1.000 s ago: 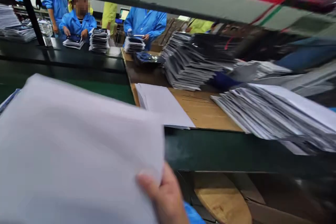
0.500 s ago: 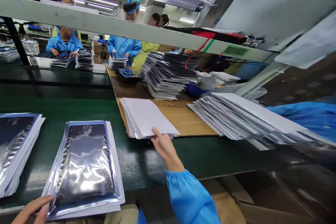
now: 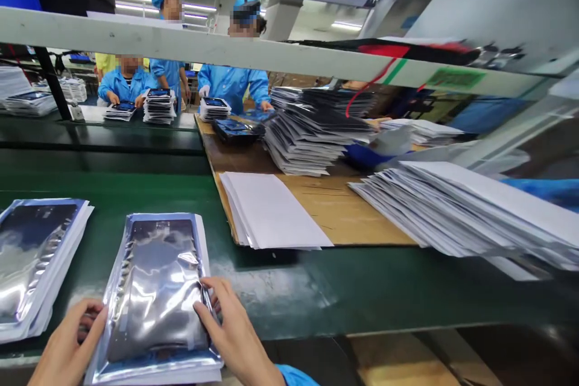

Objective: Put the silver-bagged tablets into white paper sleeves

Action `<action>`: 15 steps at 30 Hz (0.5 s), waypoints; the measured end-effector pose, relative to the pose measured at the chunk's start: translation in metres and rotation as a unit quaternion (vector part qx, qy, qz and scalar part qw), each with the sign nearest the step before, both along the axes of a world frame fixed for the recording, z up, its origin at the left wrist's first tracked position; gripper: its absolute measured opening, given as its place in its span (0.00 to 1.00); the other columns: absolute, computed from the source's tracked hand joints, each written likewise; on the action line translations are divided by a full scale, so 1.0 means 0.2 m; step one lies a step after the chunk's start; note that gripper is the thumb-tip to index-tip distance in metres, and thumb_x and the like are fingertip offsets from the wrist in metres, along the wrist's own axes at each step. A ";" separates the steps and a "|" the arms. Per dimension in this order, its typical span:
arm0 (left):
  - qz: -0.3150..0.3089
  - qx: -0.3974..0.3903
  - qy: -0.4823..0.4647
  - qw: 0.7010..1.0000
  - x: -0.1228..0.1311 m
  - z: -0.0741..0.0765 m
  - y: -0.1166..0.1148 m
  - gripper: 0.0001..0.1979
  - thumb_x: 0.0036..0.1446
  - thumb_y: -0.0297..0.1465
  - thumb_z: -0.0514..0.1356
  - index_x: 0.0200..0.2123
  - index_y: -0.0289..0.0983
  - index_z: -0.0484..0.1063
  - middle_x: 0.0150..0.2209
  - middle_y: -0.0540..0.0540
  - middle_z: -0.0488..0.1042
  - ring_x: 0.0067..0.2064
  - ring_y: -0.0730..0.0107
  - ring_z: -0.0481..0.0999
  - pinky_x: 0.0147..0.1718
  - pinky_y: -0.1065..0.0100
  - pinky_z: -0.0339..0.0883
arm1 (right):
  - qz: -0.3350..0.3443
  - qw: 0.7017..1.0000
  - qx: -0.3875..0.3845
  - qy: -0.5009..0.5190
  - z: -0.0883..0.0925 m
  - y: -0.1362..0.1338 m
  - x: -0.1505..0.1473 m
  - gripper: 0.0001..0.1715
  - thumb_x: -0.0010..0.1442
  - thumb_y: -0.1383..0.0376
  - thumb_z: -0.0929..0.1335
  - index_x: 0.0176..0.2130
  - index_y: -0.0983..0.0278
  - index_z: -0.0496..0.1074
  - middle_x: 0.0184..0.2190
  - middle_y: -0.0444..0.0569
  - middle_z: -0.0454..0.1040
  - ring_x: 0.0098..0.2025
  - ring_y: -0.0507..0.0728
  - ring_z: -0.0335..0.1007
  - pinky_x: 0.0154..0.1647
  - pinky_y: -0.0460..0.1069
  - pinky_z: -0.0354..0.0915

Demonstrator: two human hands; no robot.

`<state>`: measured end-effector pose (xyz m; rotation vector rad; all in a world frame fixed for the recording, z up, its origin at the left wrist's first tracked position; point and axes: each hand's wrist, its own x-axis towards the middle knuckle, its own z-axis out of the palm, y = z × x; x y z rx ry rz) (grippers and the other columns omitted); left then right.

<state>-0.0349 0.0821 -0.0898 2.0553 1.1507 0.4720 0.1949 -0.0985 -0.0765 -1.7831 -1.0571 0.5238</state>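
Note:
In front of me a glossy film-wrapped dark panel (image 3: 156,289) lies on white sheets at the near edge of the green bench. My left hand (image 3: 75,338) grips its left edge with curled fingers. On the opposite side my right hand (image 3: 233,329) holds the right edge, its thumb on top of the film and the fingers along the side. To the left lies a second film-wrapped panel (image 3: 36,259) on white sheets, touched by neither hand. Beyond my right hand, a small pile of white sheets (image 3: 275,211) rests on a cardboard sheet (image 3: 357,211).
A tall leaning stack of dark and white packs (image 3: 312,139) stands farther back on the board. On the right is a long fanned pile of white sheets (image 3: 465,211), with a blue sleeve (image 3: 547,193) behind it. A shelf rail (image 3: 190,42) crosses above; co-workers stand beyond.
My right hand has left the white sheets on the cardboard and come to the right edge of the film-wrapped panel. My left hand has moved up along its left edge. The view shifted slightly.

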 end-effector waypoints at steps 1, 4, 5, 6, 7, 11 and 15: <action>-0.012 0.017 0.001 1.000 0.01 0.00 0.01 0.17 0.54 0.49 0.54 0.35 0.41 0.68 0.31 0.47 0.75 0.32 0.65 0.76 0.31 0.69 0.72 | -0.018 1.000 -0.009 0.008 -0.01 0.02 0.01 0.17 0.61 0.64 0.62 0.50 0.58 0.62 0.41 0.48 0.66 0.37 0.55 0.66 0.43 0.52 0.65; -0.006 0.082 -0.028 0.996 0.04 0.01 0.00 0.16 0.55 0.47 0.53 0.31 0.41 0.69 0.31 0.47 0.73 0.34 0.64 0.74 0.35 0.67 0.70 | -0.044 0.997 -0.029 0.052 -0.06 0.06 0.06 0.22 0.57 0.63 0.65 0.51 0.60 0.59 0.36 0.44 0.66 0.31 0.53 0.65 0.38 0.52 0.64; 0.004 0.099 -0.043 0.994 0.06 0.01 0.00 0.16 0.55 0.47 0.53 0.30 0.41 0.69 0.32 0.47 0.73 0.36 0.63 0.74 0.38 0.65 0.70 | -0.044 0.996 -0.027 0.071 -0.08 0.07 0.08 0.21 0.56 0.63 0.66 0.50 0.60 0.61 0.34 0.43 0.66 0.30 0.52 0.64 0.37 0.51 0.64; 0.015 0.108 -0.059 0.992 0.06 0.01 -0.01 0.16 0.54 0.47 0.54 0.30 0.41 0.69 0.34 0.46 0.73 0.39 0.61 0.74 0.40 0.64 0.69 | -0.042 0.994 -0.019 0.099 -0.09 0.09 0.10 0.20 0.55 0.62 0.68 0.47 0.61 0.62 0.31 0.41 0.65 0.28 0.52 0.63 0.35 0.50 0.63; 0.027 0.107 -0.073 0.991 0.07 0.01 -0.02 0.16 0.53 0.48 0.54 0.32 0.41 0.70 0.37 0.45 0.73 0.42 0.59 0.73 0.43 0.62 0.69 | -0.038 0.990 -0.010 0.133 -0.10 0.11 0.12 0.18 0.54 0.61 0.69 0.43 0.61 0.62 0.28 0.39 0.64 0.26 0.51 0.62 0.33 0.48 0.62; 0.045 0.029 -0.107 0.993 0.09 0.00 -0.03 0.24 0.49 0.51 0.57 0.45 0.43 0.70 0.51 0.42 0.71 0.54 0.53 0.68 0.51 0.54 0.64 | -0.015 0.967 -0.003 0.254 -0.11 0.20 0.17 0.20 0.49 0.54 0.70 0.34 0.60 0.59 0.16 0.32 0.58 0.16 0.48 0.53 0.17 0.44 0.53; 0.049 -0.079 -0.105 0.990 0.11 0.06 0.00 0.30 0.46 0.55 0.57 0.47 0.42 0.71 0.50 0.40 0.74 0.53 0.51 0.71 0.53 0.52 0.62 | -0.011 0.965 0.002 0.263 -0.10 0.24 0.18 0.20 0.48 0.52 0.69 0.31 0.59 0.57 0.14 0.30 0.55 0.13 0.47 0.50 0.15 0.44 0.48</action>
